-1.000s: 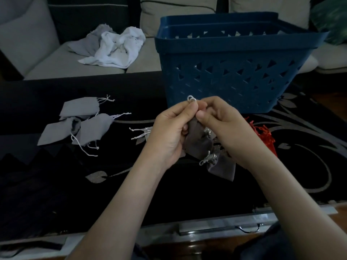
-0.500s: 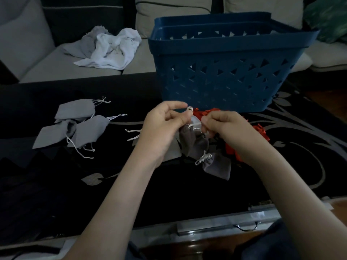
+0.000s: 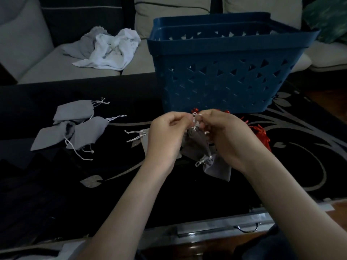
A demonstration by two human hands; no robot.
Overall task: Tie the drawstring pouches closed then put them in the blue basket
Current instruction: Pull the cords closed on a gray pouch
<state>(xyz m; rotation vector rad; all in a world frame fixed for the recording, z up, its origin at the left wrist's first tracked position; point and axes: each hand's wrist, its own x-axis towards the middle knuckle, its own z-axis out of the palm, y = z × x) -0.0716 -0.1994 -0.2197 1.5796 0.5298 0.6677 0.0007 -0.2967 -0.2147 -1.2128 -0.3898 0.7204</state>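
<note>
A dark grey drawstring pouch [image 3: 195, 142] hangs between my hands above the black table. My left hand [image 3: 166, 136] and my right hand [image 3: 228, 135] each pinch its white cord [image 3: 195, 119] at the top. Another grey pouch [image 3: 216, 167] with a knotted cord lies just below it on the table. Red pouches [image 3: 260, 133] lie behind my right hand, partly hidden. Three light grey pouches [image 3: 75, 126] with loose cords lie at the left. The blue basket [image 3: 229, 59] stands right behind my hands.
The black table [image 3: 56, 194] has a silver leaf pattern and a metal front edge with a drawer handle [image 3: 247, 228]. A grey sofa [image 3: 37, 59] behind it holds crumpled white and grey cloth [image 3: 109, 48]. One more pouch with loose cords [image 3: 139, 136] lies under my left hand.
Both hands have come down lower in front of the basket with the dark grey pouch. They stay close together on its cord. The red pouches now show behind my right hand.
</note>
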